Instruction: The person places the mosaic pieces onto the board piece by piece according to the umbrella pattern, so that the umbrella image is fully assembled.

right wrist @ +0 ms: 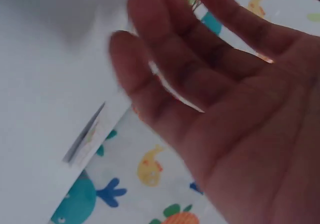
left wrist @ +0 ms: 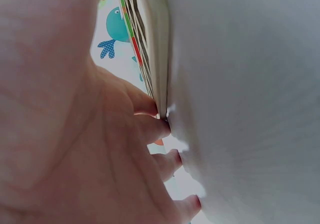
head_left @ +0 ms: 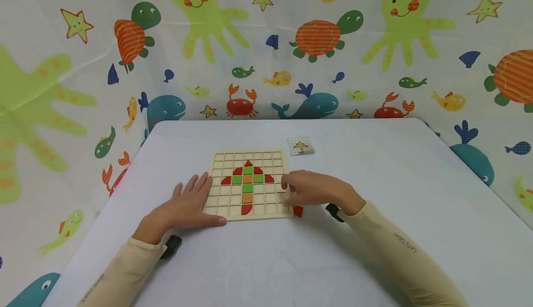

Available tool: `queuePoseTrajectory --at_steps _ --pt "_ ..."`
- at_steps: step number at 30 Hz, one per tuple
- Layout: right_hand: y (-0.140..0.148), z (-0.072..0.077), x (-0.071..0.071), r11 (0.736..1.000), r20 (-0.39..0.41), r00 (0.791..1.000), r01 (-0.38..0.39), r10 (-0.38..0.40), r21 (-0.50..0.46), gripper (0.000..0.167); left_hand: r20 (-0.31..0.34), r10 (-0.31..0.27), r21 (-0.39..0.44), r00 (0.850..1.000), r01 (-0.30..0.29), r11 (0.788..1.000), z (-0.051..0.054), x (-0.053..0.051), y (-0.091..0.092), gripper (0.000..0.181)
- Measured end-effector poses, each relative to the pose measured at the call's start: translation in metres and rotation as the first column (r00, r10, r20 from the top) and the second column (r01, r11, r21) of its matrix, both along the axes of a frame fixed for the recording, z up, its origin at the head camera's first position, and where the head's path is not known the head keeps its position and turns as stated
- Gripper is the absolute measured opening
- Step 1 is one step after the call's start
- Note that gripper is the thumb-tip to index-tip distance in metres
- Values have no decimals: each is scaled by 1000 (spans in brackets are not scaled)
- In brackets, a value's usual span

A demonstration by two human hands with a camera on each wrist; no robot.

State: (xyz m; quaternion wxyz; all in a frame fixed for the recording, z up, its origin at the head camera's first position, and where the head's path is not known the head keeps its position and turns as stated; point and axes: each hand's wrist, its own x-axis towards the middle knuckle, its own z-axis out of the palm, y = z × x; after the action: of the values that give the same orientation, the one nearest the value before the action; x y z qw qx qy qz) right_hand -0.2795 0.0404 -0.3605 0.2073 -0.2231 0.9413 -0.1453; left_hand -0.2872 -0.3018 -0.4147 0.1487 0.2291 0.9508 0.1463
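A wooden grid board (head_left: 225,200) lies on the table with red, green and orange tiles (head_left: 247,188) set in its squares in an arrow-like shape. My left hand (head_left: 183,207) rests against the board's left side, fingers straight and thumb along the near left corner. In the left wrist view the fingertips (left wrist: 172,159) touch the table beside the board's edge. Over the board's right edge hovers my right hand (head_left: 314,189), its fingers loosely bent. The right wrist view shows nothing between those fingers (right wrist: 160,91). A loose red tile (head_left: 298,211) lies just off the near right corner, below this hand.
Behind the board's far right corner is a small pattern card (head_left: 300,146) printed with a similar coloured figure. The white table (head_left: 266,265) ends at a curtain (head_left: 258,34) with sea animals, which hangs behind and at both sides.
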Motion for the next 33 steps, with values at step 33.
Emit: queuePoseTrajectory --at_steps 33 --pt "28 -13 -20 993 12 999 -48 49 -105 9 -14 -13 -19 1000 12 1000 6 0 1 134"
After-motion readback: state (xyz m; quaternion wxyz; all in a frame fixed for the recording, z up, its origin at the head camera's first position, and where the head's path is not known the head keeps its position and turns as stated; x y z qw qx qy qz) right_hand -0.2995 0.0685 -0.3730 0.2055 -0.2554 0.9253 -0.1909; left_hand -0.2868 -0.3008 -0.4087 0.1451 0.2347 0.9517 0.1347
